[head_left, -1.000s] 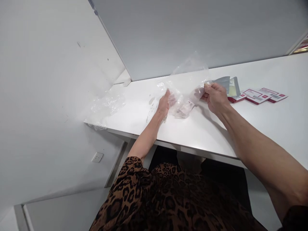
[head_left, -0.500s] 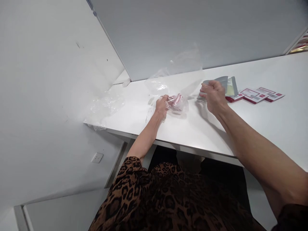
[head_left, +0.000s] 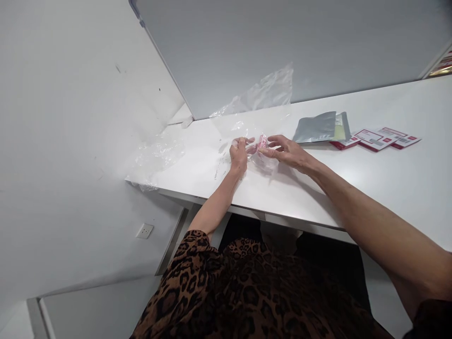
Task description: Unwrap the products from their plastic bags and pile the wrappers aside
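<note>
My left hand [head_left: 239, 153] is closed on a crumpled clear plastic bag [head_left: 271, 92], whose loose upper part stands up toward the back panel. A small red-and-white packet [head_left: 262, 142] shows at the bag, beside the left fingers; whether it is fully inside the plastic I cannot tell. From the right, my right hand [head_left: 284, 151] comes up to this packet with thumb and fingers spread apart. Its fingertips are right at the packet's edge, with no firm grip visible. To the right of that hand lies a grey pouch [head_left: 315, 128] with a yellowish-green packet [head_left: 339, 131] partly under it.
Several red-and-white cards [head_left: 375, 140] lie overlapping on the white table [head_left: 388, 188], right of the pouch. Another crumpled clear plastic sheet [head_left: 155, 157] lies at the table's left end against the wall. A grey panel [head_left: 300, 47] rises along the back edge.
My right hand has let go of the grey pouch, which now lies on the table, and has moved left to the red-and-white packet. My left hand stays on the bag.
</note>
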A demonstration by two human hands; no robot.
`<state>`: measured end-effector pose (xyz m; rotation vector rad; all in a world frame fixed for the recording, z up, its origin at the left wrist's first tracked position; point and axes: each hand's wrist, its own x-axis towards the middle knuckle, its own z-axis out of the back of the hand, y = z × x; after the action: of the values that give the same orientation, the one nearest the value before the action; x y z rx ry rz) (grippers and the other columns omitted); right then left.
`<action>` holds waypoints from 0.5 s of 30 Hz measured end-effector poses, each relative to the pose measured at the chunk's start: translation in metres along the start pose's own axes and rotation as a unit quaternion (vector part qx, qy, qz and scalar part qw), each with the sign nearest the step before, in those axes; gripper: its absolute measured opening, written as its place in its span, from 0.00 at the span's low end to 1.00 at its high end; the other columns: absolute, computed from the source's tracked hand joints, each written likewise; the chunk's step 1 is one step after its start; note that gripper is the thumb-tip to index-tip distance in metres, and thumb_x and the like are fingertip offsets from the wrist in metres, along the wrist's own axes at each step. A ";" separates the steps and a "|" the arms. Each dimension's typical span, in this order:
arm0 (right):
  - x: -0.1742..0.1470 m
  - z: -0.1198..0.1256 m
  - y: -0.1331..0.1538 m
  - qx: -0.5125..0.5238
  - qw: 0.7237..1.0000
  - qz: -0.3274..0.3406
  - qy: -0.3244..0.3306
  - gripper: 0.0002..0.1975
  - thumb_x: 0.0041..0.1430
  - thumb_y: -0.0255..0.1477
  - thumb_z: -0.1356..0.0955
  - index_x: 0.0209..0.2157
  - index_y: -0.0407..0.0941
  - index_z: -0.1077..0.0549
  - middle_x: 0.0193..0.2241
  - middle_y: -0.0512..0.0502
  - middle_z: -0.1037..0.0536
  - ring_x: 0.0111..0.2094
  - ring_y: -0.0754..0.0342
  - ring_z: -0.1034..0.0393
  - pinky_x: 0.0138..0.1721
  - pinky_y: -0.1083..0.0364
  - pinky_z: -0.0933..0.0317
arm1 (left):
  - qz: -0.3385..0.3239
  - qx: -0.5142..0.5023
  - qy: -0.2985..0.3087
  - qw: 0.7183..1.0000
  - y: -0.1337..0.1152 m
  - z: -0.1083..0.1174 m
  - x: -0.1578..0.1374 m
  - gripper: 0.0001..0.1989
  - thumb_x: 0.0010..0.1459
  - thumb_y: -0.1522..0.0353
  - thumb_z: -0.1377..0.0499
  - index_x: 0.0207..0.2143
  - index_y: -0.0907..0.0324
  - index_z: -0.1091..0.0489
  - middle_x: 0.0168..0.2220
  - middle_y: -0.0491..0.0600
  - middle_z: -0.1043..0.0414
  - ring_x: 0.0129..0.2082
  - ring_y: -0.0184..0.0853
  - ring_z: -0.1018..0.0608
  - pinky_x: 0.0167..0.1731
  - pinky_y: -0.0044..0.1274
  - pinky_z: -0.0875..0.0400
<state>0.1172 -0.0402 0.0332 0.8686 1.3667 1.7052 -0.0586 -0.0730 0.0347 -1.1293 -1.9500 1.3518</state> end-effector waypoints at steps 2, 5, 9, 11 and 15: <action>0.001 -0.001 -0.002 0.012 1.000 0.009 -0.016 0.42 0.46 0.58 0.19 0.58 0.52 0.25 0.60 0.38 0.23 0.57 0.36 0.26 0.63 0.33 0.31 | 0.000 0.004 0.002 1.000 -0.001 0.000 -0.002 0.09 0.73 0.64 0.39 0.38 0.58 0.34 0.41 0.50 0.17 0.48 0.37 0.13 0.47 0.26 0.22; 0.002 -0.002 -0.002 0.036 0.999 0.004 -0.040 0.45 0.41 0.52 0.16 0.59 0.53 0.27 0.62 0.38 0.25 0.55 0.38 0.25 0.60 0.36 0.28 | -0.005 0.018 0.035 0.999 -0.004 -0.003 -0.008 0.09 0.75 0.64 0.42 0.39 0.57 0.34 0.45 0.51 0.16 0.53 0.37 0.14 0.50 0.27 0.22; 0.005 -0.004 0.001 0.056 0.996 -0.032 -0.066 0.51 0.32 0.37 0.15 0.60 0.53 0.32 0.57 0.40 0.24 0.46 0.43 0.23 0.52 0.40 0.24 | 0.006 0.032 0.076 0.997 -0.008 -0.008 -0.017 0.10 0.75 0.61 0.40 0.40 0.56 0.33 0.50 0.51 0.16 0.56 0.38 0.14 0.52 0.26 0.22; 0.010 -0.002 -0.001 0.072 0.992 -0.060 -0.085 0.46 0.36 0.31 0.18 0.58 0.53 0.33 0.48 0.44 0.21 0.40 0.45 0.24 0.48 0.41 0.23 | 0.007 0.028 0.067 0.997 -0.009 -0.008 -0.016 0.11 0.74 0.60 0.39 0.40 0.56 0.33 0.50 0.51 0.16 0.55 0.39 0.14 0.51 0.26 0.22; 0.020 0.012 -0.008 0.054 0.983 -0.083 -0.155 0.31 0.39 0.21 0.27 0.48 0.53 0.31 0.31 0.52 0.25 0.36 0.45 0.27 0.51 0.34 0.25 | -0.007 -0.022 0.008 1.000 -0.013 -0.001 -0.005 0.12 0.72 0.57 0.38 0.42 0.56 0.32 0.51 0.52 0.16 0.51 0.40 0.12 0.47 0.26 0.21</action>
<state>0.1190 -0.0158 0.0282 1.0046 1.2881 1.3167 -0.0595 -0.0788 0.0479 -1.1411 -1.9811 1.2946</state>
